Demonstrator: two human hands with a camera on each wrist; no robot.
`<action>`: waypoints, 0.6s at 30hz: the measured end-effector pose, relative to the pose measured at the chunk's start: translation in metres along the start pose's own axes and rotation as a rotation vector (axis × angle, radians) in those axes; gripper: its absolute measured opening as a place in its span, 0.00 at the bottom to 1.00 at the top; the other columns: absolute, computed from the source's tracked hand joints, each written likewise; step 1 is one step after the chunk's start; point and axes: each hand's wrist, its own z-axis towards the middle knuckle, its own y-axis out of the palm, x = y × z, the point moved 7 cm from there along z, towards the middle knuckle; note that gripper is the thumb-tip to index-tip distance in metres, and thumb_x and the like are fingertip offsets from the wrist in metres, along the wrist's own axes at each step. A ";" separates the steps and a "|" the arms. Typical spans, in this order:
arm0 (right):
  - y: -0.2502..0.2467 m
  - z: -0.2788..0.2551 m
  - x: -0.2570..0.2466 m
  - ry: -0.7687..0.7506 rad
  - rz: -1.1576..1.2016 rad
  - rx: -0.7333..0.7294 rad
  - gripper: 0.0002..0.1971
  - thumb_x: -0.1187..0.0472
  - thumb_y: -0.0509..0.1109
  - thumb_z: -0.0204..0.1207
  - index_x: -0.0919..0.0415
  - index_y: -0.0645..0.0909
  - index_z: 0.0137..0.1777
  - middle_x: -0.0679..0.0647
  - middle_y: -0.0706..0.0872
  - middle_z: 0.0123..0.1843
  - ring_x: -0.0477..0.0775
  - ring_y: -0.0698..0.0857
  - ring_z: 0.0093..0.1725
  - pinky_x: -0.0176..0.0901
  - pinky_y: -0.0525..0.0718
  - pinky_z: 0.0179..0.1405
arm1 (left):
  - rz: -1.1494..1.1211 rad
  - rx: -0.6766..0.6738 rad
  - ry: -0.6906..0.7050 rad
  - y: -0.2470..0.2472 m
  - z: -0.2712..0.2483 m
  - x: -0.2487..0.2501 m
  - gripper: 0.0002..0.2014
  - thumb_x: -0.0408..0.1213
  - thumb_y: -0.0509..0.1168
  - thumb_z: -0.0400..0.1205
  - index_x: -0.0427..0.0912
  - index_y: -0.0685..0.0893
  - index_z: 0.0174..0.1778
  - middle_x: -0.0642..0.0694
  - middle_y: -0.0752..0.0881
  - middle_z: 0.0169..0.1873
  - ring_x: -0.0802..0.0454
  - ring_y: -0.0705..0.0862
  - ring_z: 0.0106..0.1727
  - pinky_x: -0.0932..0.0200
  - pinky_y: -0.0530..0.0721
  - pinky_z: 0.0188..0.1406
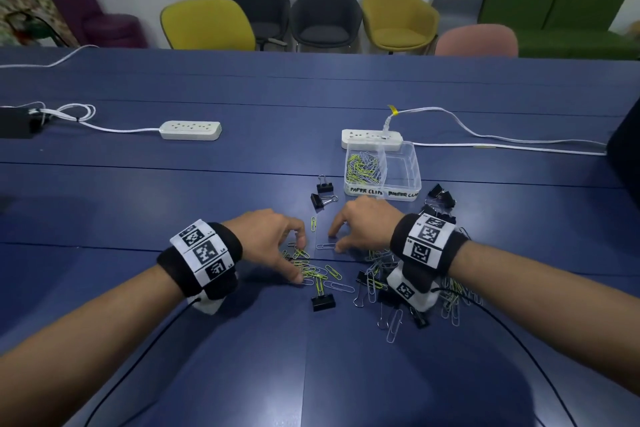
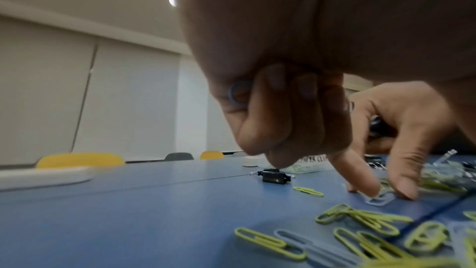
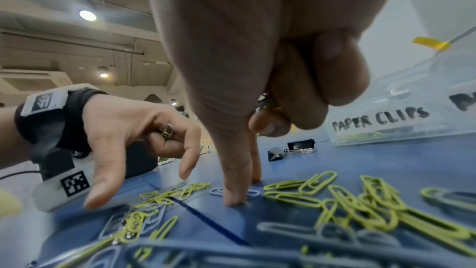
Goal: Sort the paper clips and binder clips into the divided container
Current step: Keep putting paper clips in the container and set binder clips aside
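Yellow-green and grey paper clips (image 1: 311, 270) lie scattered on the blue table (image 1: 173, 184) between my hands. My left hand (image 1: 299, 258) hovers over them with thumb and forefinger spread, and its curled fingers (image 2: 283, 119) hold a few clips against the palm. My right hand (image 1: 335, 241) pinches a grey paper clip (image 3: 253, 192) flat on the table, its other fingers (image 3: 309, 93) curled round more clips. The clear divided container (image 1: 412, 180) stands just beyond; its left half holds paper clips (image 1: 363, 166), its right half looks empty. Black binder clips (image 1: 323, 193) lie left of it.
One binder clip (image 1: 323, 302) sits near me, and more binder clips (image 1: 440, 199) mixed with paper clips are piled under and beyond my right wrist. Two white power strips (image 1: 190, 130) with cables lie further back. Chairs line the table's far edge.
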 end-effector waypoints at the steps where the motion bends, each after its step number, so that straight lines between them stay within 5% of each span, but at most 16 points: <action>1: -0.001 0.001 -0.001 -0.002 -0.004 0.011 0.17 0.41 0.78 0.66 0.43 0.88 0.54 0.48 0.86 0.45 0.55 0.85 0.55 0.45 0.79 0.49 | 0.030 -0.017 0.001 0.003 0.001 0.002 0.30 0.68 0.77 0.59 0.58 0.79 0.51 0.53 0.80 0.29 0.58 0.77 0.31 0.58 0.72 0.30; 4: -0.003 0.001 -0.005 -0.017 0.000 0.027 0.13 0.43 0.79 0.65 0.44 0.90 0.49 0.45 0.80 0.38 0.55 0.85 0.50 0.45 0.80 0.50 | 0.052 -0.062 0.003 0.012 0.003 0.007 0.28 0.64 0.78 0.61 0.56 0.80 0.51 0.53 0.82 0.32 0.53 0.79 0.36 0.58 0.72 0.30; 9: 0.000 0.002 -0.010 -0.084 -0.048 0.016 0.07 0.53 0.75 0.72 0.48 0.90 0.48 0.49 0.89 0.46 0.56 0.86 0.49 0.41 0.73 0.40 | 0.028 -0.049 0.009 0.010 0.009 0.007 0.17 0.58 0.76 0.69 0.55 0.83 0.47 0.55 0.83 0.35 0.53 0.81 0.41 0.58 0.77 0.37; 18: 0.006 0.001 -0.019 -0.097 -0.135 -0.068 0.05 0.55 0.69 0.67 0.53 0.81 0.42 0.54 0.86 0.47 0.59 0.82 0.45 0.43 0.73 0.40 | 0.034 -0.011 0.028 0.014 0.014 0.009 0.12 0.55 0.69 0.76 0.52 0.83 0.48 0.57 0.81 0.34 0.52 0.79 0.38 0.61 0.73 0.37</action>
